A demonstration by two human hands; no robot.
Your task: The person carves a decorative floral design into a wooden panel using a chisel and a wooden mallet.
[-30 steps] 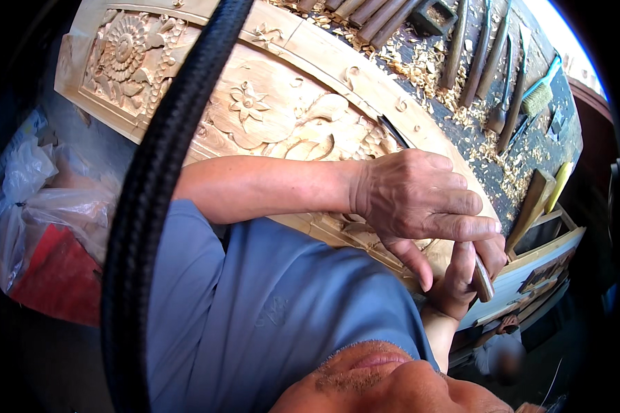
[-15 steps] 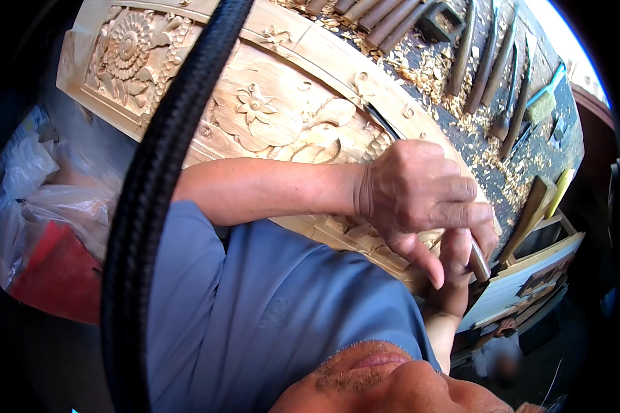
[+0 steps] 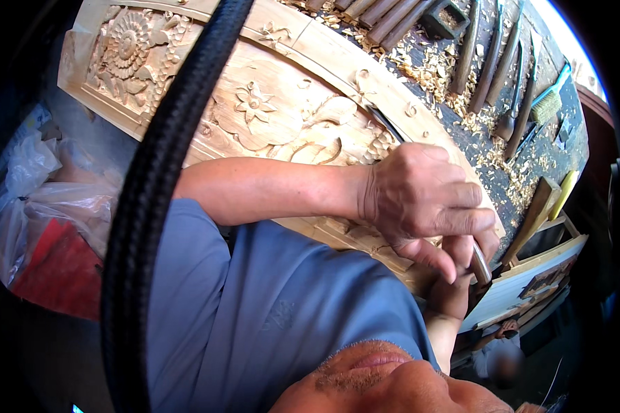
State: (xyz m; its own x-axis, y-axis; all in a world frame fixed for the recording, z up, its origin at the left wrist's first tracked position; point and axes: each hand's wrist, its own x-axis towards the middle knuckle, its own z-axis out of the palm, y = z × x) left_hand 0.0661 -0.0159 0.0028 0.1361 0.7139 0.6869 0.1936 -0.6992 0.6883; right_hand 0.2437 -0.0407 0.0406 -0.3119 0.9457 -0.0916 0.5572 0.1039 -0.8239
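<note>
My left hand [image 3: 427, 196] is closed around a wood-carving chisel [image 3: 387, 124], its thumb pointing down. The chisel's dark narrow blade reaches up and left from the fist, its tip at the carved wooden panel [image 3: 269, 113] beside the raised border. Partly hidden below the left hand, my right hand [image 3: 451, 292] grips the brown handle, whose end shows beside it. Pale wood makes up the panel, with a star-shaped flower, leaves and scrolls in relief; a round many-petalled flower fills its far-left section. My left forearm covers some of the carving.
Wood shavings [image 3: 430, 69] litter the dark bench. Several wooden-handled tools [image 3: 467, 51], a black open box [image 3: 448, 17] and a brush [image 3: 548, 103] lie there. A black braided cable [image 3: 179, 131] crosses the view. Plastic bags [image 3: 62, 193] sit at left; another person [image 3: 499, 351] is at lower right.
Both hands have shifted slightly right and down along with the chisel handle. The blade tip stays near the same spot on the panel.
</note>
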